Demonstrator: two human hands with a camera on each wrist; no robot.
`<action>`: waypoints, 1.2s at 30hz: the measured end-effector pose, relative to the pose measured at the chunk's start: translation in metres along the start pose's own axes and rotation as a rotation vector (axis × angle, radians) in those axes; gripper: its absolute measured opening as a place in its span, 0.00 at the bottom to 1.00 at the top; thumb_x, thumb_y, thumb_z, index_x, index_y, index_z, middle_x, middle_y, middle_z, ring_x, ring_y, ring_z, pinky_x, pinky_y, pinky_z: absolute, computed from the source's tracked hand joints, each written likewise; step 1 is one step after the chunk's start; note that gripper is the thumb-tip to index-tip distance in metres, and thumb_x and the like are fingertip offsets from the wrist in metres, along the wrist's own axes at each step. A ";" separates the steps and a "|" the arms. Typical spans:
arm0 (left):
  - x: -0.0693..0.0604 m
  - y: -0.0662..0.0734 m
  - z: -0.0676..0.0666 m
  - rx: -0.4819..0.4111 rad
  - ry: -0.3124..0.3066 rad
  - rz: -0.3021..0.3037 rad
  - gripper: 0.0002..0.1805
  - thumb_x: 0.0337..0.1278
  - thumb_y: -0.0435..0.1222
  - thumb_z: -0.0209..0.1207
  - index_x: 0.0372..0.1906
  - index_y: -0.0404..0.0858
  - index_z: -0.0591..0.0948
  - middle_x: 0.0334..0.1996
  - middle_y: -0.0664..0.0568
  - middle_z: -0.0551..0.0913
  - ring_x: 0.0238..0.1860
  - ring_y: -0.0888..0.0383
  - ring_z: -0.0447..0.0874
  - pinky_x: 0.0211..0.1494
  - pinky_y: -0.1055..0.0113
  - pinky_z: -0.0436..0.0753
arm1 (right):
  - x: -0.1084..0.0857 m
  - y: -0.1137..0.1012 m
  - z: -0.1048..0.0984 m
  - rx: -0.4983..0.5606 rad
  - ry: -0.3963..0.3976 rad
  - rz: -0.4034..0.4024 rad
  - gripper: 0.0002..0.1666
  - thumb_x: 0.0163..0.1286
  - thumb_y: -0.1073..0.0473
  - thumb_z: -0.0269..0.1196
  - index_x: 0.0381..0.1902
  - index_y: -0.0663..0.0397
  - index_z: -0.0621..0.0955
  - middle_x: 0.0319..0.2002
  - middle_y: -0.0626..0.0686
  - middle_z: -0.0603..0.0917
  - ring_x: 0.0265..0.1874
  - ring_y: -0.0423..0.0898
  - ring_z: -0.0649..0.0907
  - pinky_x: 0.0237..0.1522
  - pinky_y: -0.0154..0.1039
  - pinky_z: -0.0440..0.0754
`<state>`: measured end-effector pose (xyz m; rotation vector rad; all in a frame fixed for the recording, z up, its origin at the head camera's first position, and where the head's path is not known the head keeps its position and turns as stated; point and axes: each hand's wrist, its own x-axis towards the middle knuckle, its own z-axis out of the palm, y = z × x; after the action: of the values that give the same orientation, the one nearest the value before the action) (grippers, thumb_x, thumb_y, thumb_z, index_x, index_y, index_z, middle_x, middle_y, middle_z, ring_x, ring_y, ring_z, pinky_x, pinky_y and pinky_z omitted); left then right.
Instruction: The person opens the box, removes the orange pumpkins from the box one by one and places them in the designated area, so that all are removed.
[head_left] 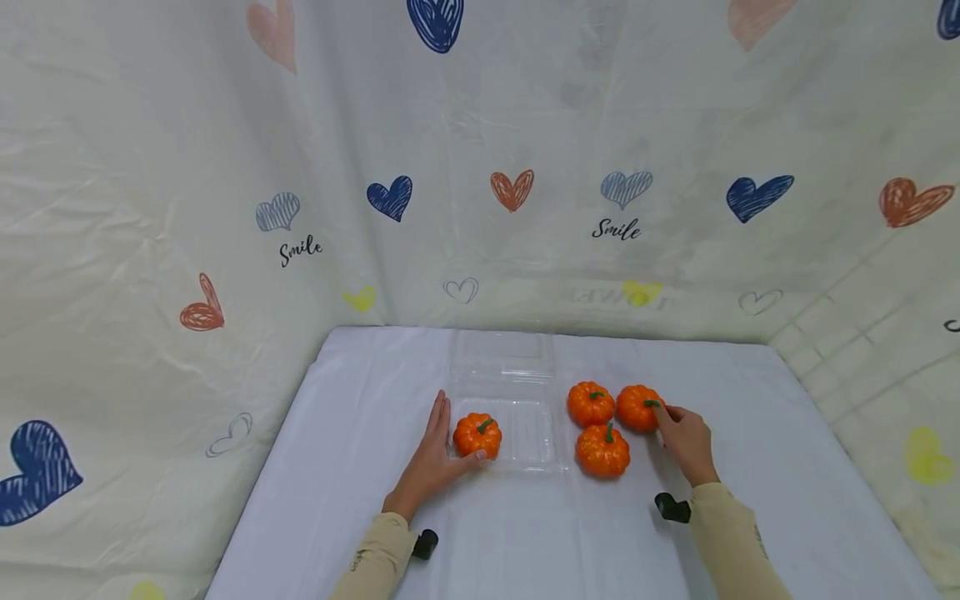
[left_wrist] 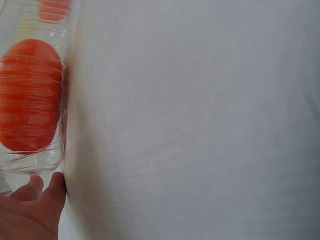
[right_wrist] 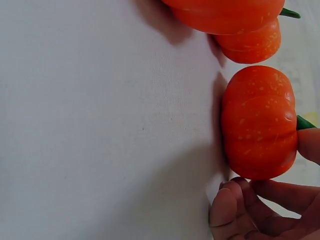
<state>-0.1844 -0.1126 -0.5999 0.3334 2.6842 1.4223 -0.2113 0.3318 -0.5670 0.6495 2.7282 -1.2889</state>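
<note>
A clear plastic clamshell box [head_left: 528, 429] lies with its lid [head_left: 501, 354] folded back on the white cloth. One small orange toy pumpkin [head_left: 472, 437] with a green stem sits at the left of its base. My left hand [head_left: 435, 464] rests at the box's front-left corner, fingers straight along the side and thumb at the front edge. To the right of the box, my right hand [head_left: 685, 437] pinches another pumpkin [head_left: 637, 410]; in the right wrist view its thumb is by the stem and a finger is against the side.
Two more pumpkins, one farther back [head_left: 590, 404] and one nearer [head_left: 603, 452], sit between the box and the held pumpkin. Behind the table [head_left: 525, 533] hangs a pale curtain [head_left: 465, 125] printed with hearts. Black wrist cameras show below both hands.
</note>
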 end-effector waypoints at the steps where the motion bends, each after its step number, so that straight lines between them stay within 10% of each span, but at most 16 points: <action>1: 0.000 0.000 0.000 -0.001 -0.001 -0.004 0.69 0.58 0.65 0.71 0.88 0.37 0.44 0.88 0.58 0.33 0.86 0.46 0.46 0.80 0.43 0.61 | 0.000 0.000 0.000 -0.002 0.001 0.000 0.42 0.85 0.41 0.49 0.72 0.78 0.71 0.60 0.74 0.79 0.42 0.58 0.81 0.37 0.38 0.83; 7: 0.000 0.000 0.000 0.004 -0.002 0.001 0.69 0.58 0.65 0.71 0.88 0.37 0.44 0.88 0.58 0.33 0.86 0.46 0.45 0.80 0.44 0.61 | 0.000 0.001 0.002 0.007 0.024 -0.001 0.44 0.86 0.38 0.44 0.72 0.75 0.71 0.57 0.71 0.80 0.41 0.57 0.81 0.37 0.40 0.82; 15: 0.001 0.000 -0.001 0.009 -0.003 0.004 0.69 0.58 0.66 0.70 0.88 0.37 0.44 0.88 0.57 0.33 0.86 0.46 0.45 0.80 0.44 0.60 | 0.001 -0.007 0.000 0.082 0.051 0.003 0.46 0.87 0.38 0.40 0.81 0.74 0.60 0.77 0.75 0.64 0.72 0.71 0.69 0.72 0.65 0.71; 36: 0.001 0.000 -0.001 -0.007 -0.005 0.029 0.69 0.60 0.64 0.71 0.87 0.33 0.44 0.88 0.50 0.34 0.86 0.44 0.45 0.81 0.43 0.61 | -0.005 -0.043 -0.012 0.141 0.067 -0.154 0.45 0.88 0.38 0.45 0.87 0.61 0.51 0.85 0.67 0.49 0.81 0.70 0.55 0.77 0.69 0.58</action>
<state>-0.1854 -0.1134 -0.5988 0.3763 2.6803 1.4370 -0.2219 0.3150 -0.5271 0.5103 2.8085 -1.5322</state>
